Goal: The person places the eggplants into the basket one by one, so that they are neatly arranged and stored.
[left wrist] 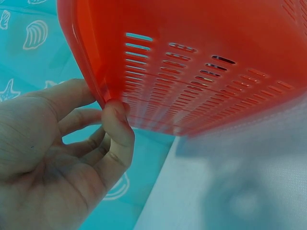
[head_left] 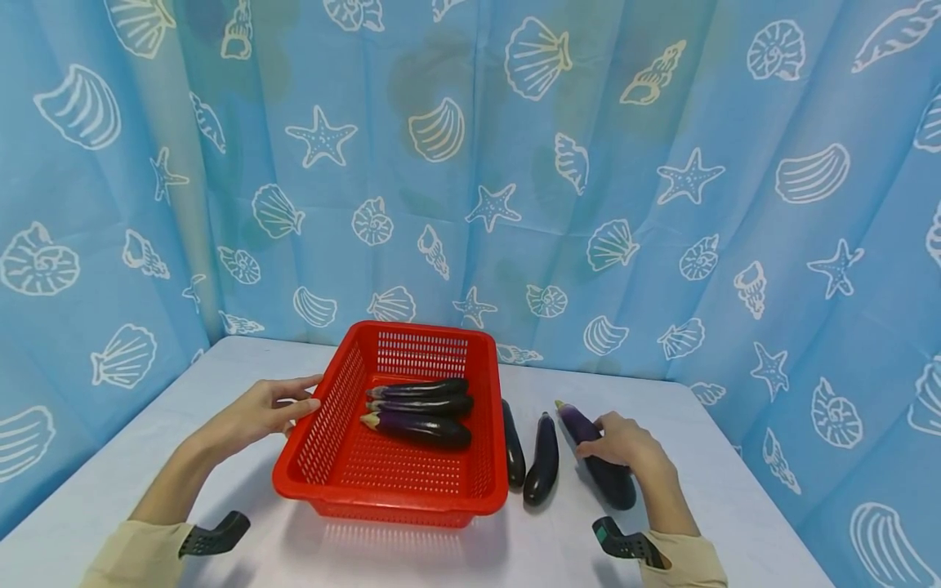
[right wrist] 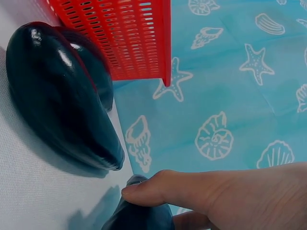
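Observation:
A red plastic basket (head_left: 397, 498) with slotted sides stands on the white table. My left hand (head_left: 257, 412) pinches its left rim between thumb and fingers; in the left wrist view the thumb (left wrist: 117, 127) presses on the outer side of the rim. Inside the basket, three dark purple eggplants (head_left: 422, 430) lie side by side, stems to the left. To the right of the basket, my right hand (head_left: 625, 441) grips the middle of another eggplant (head_left: 613, 486), whose pale stem end points away from me. The right wrist view shows the thumb (right wrist: 148, 189) across it.
Between the basket and the right hand lie two more eggplants, one (head_left: 514, 449) close along the basket's right side and one (head_left: 542, 461) beside it. A blue curtain (head_left: 456, 180) with white shell prints surrounds the back and sides of the table (head_left: 544, 547).

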A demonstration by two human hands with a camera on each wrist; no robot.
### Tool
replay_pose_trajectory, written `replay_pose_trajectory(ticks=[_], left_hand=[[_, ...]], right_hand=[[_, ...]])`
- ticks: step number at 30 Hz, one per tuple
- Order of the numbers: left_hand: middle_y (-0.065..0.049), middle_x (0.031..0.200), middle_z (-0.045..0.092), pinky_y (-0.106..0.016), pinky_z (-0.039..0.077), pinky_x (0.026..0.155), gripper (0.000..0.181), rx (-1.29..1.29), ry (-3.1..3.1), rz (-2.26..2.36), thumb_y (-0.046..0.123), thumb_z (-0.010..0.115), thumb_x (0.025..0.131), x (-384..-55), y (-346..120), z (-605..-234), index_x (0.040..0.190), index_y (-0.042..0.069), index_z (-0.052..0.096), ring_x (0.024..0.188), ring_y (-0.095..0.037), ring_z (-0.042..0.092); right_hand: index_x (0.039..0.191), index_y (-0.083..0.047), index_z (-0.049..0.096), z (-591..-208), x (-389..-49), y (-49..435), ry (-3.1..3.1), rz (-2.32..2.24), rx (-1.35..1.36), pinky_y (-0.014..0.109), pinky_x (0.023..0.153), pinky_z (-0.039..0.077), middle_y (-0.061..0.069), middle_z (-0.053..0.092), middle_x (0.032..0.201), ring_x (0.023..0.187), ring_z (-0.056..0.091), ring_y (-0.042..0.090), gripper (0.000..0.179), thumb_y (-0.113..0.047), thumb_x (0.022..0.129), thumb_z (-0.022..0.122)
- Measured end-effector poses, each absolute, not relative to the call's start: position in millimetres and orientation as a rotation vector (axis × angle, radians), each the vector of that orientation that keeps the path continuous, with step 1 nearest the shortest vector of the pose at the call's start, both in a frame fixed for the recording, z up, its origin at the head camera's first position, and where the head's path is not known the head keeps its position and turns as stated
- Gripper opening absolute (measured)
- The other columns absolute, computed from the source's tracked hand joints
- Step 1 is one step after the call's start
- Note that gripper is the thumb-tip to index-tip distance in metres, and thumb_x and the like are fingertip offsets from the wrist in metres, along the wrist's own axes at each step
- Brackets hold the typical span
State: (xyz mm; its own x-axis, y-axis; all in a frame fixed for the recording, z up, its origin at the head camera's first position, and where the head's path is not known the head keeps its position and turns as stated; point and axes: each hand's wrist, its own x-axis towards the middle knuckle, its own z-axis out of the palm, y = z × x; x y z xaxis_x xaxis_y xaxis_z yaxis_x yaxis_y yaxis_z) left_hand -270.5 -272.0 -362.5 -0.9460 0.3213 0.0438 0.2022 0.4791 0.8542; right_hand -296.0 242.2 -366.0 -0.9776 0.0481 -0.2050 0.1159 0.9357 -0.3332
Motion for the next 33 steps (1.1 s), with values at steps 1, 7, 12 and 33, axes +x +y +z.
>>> replay_pose_trajectory(ticks=[1, 7, 12, 33], left_hand=[[-0.019, 0.127, 0.065, -0.035, 0.057, 0.08, 0.066, 0.46, 2.594, 1.474, 0.033, 0.061, 0.096, -270.7, -271.9, -362.7, 0.15, 0.004, 0.037, 0.103, -0.024, 0.064], [-0.019, 0.126, 0.066, -0.035, 0.057, 0.08, 0.066, 0.459, 2.589, 1.484, 0.033, 0.062, 0.096, -271.5, -271.1, -364.4, 0.15, 0.004, 0.038, 0.101, -0.025, 0.065], [-0.019, 0.128, 0.065, -0.036, 0.058, 0.081, 0.066, 0.463, 2.59, 1.489, 0.033, 0.062, 0.096, -270.6, -270.6, -365.8, 0.151, 0.005, 0.037, 0.102, -0.025, 0.065], [-0.019, 0.129, 0.064, -0.037, 0.058, 0.082, 0.069, 0.445, 2.598, 1.489, 0.035, 0.062, 0.096, -269.5, -271.1, -364.2, 0.151, 0.005, 0.035, 0.104, -0.025, 0.065]], right_hand=[[0.129, 0.01, 0.053, -365.6, -296.1, 242.4, 2.904, -0.506, 0.115, 0.049, 0.078, 0.057, 0.024, 0.065, 0.107, 0.087, 0.061, 0.029, 0.065, -0.032, 0.084, 0.074], [0.131, 0.008, 0.053, -365.7, -296.6, 243.5, 2.925, -0.494, 0.098, 0.053, 0.084, 0.055, 0.024, 0.065, 0.111, 0.09, 0.061, 0.029, 0.065, -0.032, 0.084, 0.073], [0.132, 0.008, 0.053, -366.5, -297.2, 244.4, 2.958, -0.516, 0.055, 0.054, 0.086, 0.054, 0.026, 0.065, 0.114, 0.091, 0.062, 0.03, 0.064, -0.031, 0.085, 0.072], [0.137, 0.001, 0.051, -354.0, -294.2, 230.5, 3.066, -0.544, -0.046, 0.053, 0.079, 0.055, 0.023, 0.066, 0.11, 0.087, 0.063, 0.029, 0.068, -0.035, 0.084, 0.074]])
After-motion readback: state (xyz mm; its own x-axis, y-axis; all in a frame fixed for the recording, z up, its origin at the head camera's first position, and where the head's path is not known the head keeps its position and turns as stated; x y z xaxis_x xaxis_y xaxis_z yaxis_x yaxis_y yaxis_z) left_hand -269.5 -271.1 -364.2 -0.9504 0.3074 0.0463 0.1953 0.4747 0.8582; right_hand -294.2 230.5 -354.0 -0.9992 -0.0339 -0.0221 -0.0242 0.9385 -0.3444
